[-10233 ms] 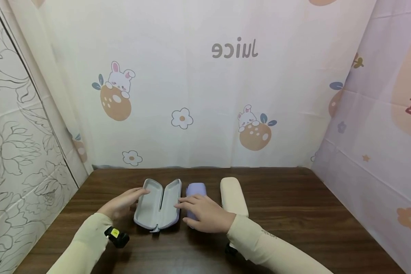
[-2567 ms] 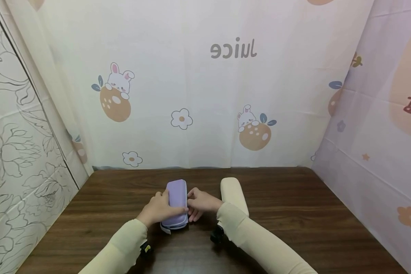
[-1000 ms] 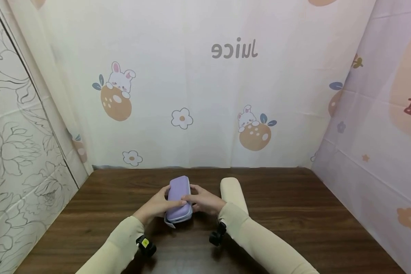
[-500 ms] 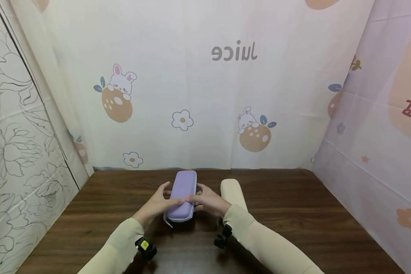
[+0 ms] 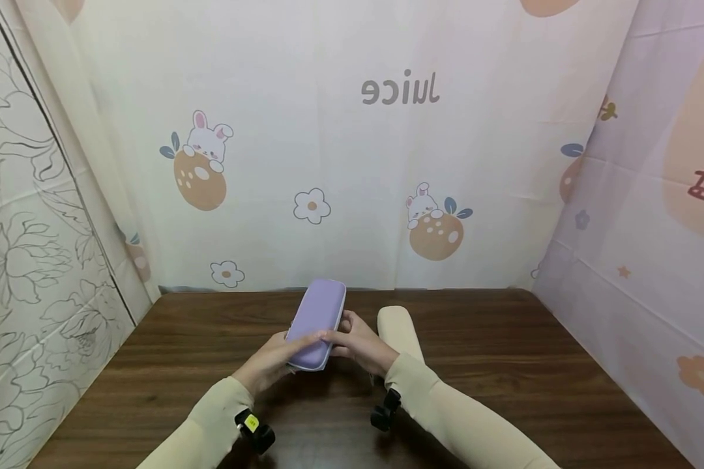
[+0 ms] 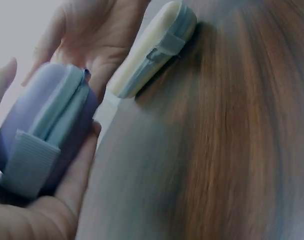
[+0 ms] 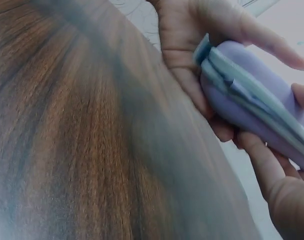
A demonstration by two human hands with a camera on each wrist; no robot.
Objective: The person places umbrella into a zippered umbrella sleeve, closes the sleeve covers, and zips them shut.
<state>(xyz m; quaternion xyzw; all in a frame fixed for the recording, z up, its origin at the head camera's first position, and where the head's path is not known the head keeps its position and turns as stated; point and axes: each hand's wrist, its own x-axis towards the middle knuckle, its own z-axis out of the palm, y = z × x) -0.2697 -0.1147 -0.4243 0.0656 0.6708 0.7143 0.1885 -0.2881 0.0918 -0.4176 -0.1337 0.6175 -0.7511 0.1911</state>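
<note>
In the head view both hands hold a closed purple zippered hard case [image 5: 315, 311] above the table, its far end tilted up. My left hand [image 5: 272, 359] grips its near left side, thumb across the top. My right hand [image 5: 360, 342] holds its right side, thumb on top near the left thumb. In the left wrist view a ribbed grey tab [image 6: 30, 162] crosses the end of the case. The right wrist view shows the pale zip [image 7: 257, 97] running along its side. The contents are hidden.
A cream hard case [image 5: 400, 331] lies on the dark wooden table [image 5: 493, 365], right of my right hand and partly behind it. A printed curtain [image 5: 352, 143] hangs behind the table's back edge. Side curtains stand left and right.
Ten seconds ago a grey-lined case lay open beside a smaller purple case; now one closed purple case shows. Since a second ago, it has risen and tilted, its far end swinging right.
</note>
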